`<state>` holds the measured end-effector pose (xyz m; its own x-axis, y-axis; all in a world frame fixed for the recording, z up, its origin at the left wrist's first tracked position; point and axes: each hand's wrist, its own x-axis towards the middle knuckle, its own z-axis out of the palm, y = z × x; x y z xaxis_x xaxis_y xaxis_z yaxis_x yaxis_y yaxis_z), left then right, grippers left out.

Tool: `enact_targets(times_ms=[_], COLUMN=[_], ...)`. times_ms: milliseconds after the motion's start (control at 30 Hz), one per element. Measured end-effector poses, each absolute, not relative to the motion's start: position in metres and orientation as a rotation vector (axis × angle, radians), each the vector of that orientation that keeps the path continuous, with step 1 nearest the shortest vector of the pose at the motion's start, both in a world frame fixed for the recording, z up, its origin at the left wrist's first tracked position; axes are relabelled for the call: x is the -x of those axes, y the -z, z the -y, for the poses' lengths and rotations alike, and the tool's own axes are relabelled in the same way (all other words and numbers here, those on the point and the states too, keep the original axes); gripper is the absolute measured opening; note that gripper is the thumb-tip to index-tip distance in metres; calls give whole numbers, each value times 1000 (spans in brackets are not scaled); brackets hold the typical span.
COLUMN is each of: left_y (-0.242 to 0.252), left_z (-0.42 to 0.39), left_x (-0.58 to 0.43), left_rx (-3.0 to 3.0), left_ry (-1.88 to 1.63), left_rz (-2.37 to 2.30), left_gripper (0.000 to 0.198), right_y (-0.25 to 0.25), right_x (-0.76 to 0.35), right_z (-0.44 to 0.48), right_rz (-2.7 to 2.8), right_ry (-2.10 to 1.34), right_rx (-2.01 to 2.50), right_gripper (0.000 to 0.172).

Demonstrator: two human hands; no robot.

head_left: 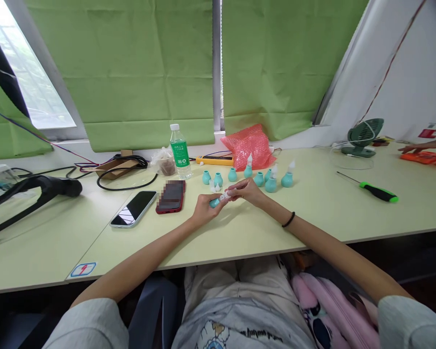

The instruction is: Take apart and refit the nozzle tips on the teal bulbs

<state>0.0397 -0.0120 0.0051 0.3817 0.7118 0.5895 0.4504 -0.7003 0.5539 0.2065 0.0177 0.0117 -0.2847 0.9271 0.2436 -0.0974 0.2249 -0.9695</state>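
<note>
My left hand (pixel 204 209) is closed around a small teal squeeze bulb (pixel 214 203), tilted above the table. Fingers of my right hand (pixel 250 192) pinch a small translucent white tip (pixel 225 196) at the bulb's mouth; whether the two are joined I cannot tell. Just beyond my hands stand several teal bulbs, some with an open neck, like the one at the left (pixel 206 177). Others carry a clear pointed nozzle, such as the bulb at the right (pixel 287 179). Small white pieces (pixel 215 186) lie in front of the open bulbs.
To the left lie a red-cased phone (pixel 170 197) and a pale phone (pixel 133 209). Behind stand a water bottle (pixel 180 154) and pink bubble wrap (pixel 252 145). A screwdriver (pixel 378 191) and a green fan (pixel 363 138) are right. Another person's hand (pixel 427 147) rests at the far right.
</note>
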Motion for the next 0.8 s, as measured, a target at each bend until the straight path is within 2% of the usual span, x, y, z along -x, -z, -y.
enact_targets(times_ms=[267,433,633,800], left_y=[3,-3,-7,-2], left_z=[10,6,7,2], left_x=[-39,-35,-34,-38], left_rx=[-2390,-2288,-2164,-2106], left_ry=[-1350,-1236,-1117,-1022], left_rz=[-1022,-1024,-825,-757], left_gripper=[33,36,39,47], right_y=[-12,-17,-27,-57], right_x=[-206,-197,-194,-226], right_z=[-16,-5,3,9], right_rz=[1463,1473,1571,1665], right_ry=[-1369,-1141,-1000,-776], right_rx=[826,858,816,904], right_gripper=[25,29,26,27])
